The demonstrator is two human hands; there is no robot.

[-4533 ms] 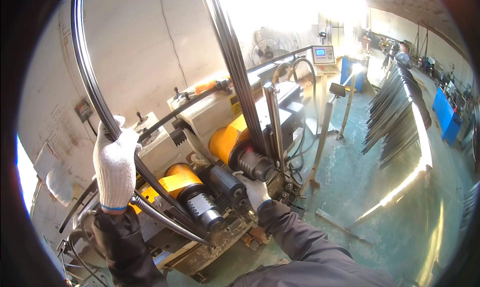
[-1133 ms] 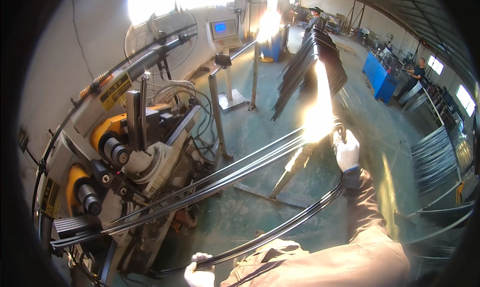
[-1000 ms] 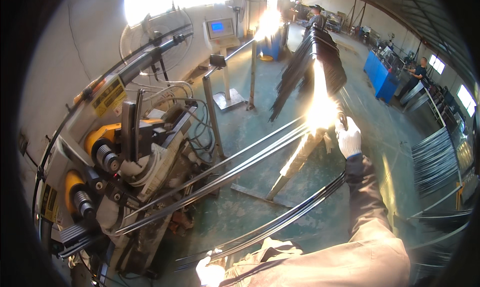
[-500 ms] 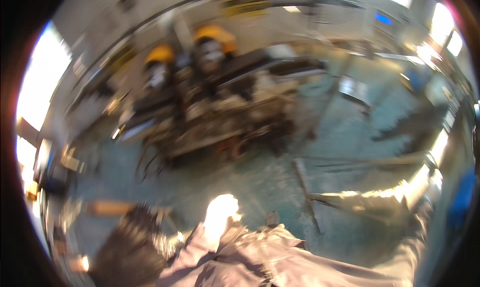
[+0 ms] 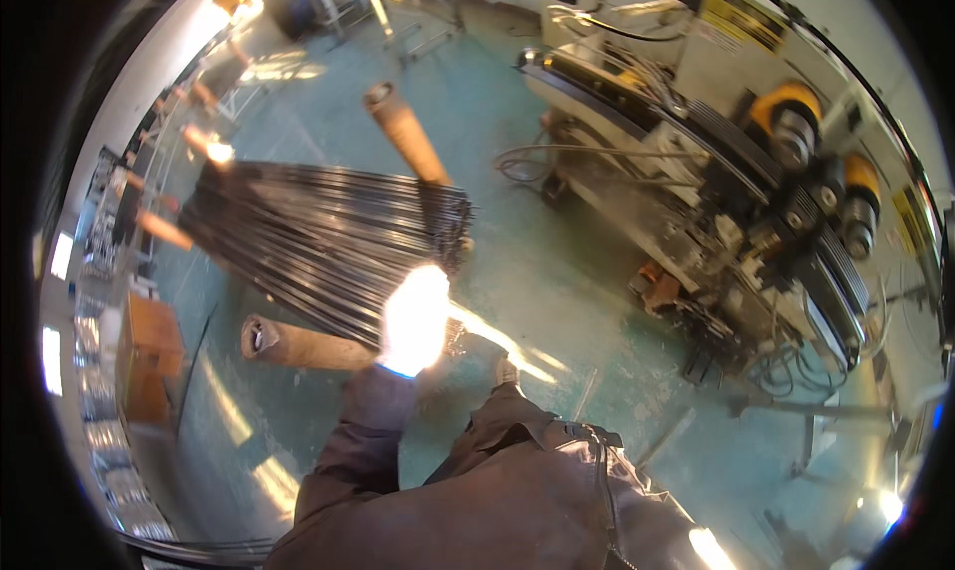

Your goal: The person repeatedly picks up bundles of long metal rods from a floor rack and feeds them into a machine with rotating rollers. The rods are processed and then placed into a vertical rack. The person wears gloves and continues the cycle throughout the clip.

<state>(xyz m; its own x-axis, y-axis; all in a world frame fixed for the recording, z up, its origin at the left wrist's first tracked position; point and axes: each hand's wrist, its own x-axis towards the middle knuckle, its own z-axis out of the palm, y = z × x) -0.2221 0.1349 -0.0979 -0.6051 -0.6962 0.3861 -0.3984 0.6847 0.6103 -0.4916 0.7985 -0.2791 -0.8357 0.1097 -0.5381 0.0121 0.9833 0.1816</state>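
I count on my feed: left gloved hand (image 5: 416, 319), 1; heap of dark rods (image 5: 318, 237), 1, rods themselves too many to tally; open-ended brown pipes (image 5: 410, 137) (image 5: 320, 347), 2; yellow-topped rollers (image 5: 789, 122) (image 5: 861, 202), 2.

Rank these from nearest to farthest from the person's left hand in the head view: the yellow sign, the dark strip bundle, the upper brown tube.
1. Dark strip bundle: right by the left hand, whose glare-bright glove overlaps it in the picture.
2. Upper brown tube: ahead, at the bundle's far side.
3. Yellow sign: farthest, at upper right.
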